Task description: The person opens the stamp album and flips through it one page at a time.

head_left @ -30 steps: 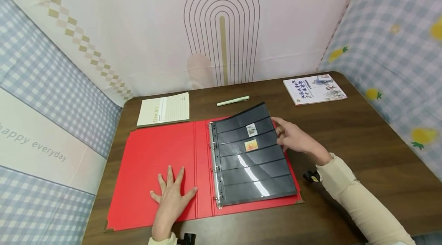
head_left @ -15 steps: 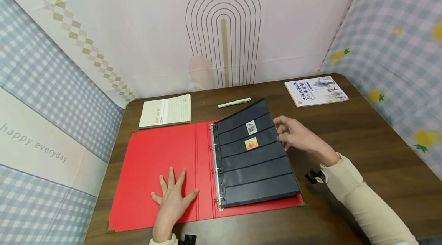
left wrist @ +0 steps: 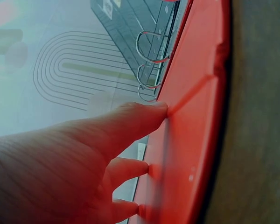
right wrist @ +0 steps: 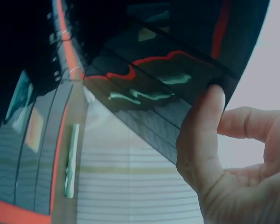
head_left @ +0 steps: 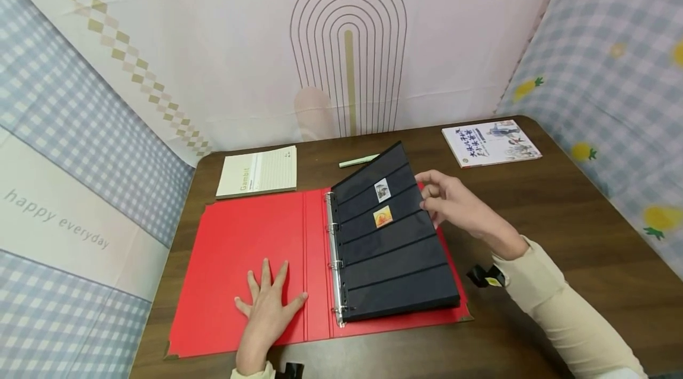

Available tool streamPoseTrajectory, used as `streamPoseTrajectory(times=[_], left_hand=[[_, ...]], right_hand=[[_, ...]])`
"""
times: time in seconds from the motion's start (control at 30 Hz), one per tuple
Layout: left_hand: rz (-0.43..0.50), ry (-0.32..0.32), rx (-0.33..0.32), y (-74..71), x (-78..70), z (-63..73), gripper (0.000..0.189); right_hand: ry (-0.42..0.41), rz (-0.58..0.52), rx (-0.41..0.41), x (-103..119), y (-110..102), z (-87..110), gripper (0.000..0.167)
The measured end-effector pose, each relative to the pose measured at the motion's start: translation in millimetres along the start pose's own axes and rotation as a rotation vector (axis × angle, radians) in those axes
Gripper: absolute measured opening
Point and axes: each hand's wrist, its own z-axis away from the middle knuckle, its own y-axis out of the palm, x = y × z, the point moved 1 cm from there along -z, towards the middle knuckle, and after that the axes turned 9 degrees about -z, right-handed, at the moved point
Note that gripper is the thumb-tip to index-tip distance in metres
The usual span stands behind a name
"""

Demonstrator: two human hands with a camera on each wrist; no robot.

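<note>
Red binder [head_left: 240,260] lies open on the table [head_left: 560,219]. Left hand [head_left: 269,308] rests flat on its cover, fingers spread. Right hand [head_left: 453,204] pinches the black page's [head_left: 395,254] outer edge, lifting it off the stack.

Both bare hands come out of long cream sleeves, the right sleeve [head_left: 555,302] wrinkled along the forearm, with a small black wrist camera [head_left: 484,276] strapped at each cuff.

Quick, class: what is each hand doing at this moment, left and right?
Left hand: open, fingers spread flat on the red binder cover.
Right hand: pinching the edge of the black stamp page, lifting it.
</note>
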Motion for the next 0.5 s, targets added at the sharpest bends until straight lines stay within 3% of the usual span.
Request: streamPoseTrajectory(times=[0.27,0.5], left_hand=[[0.004,0.007,0.005,-1.4,0.0,-0.2,0.086],[0.019,0.016,0.016,-1.3,1.6,0.5,0.086]], right_hand=[[-0.025,-0.059,-0.051,14,11,-2.6,0.049],[-0.06,-0.097,-0.048,22,21,-7.9,0.047]])
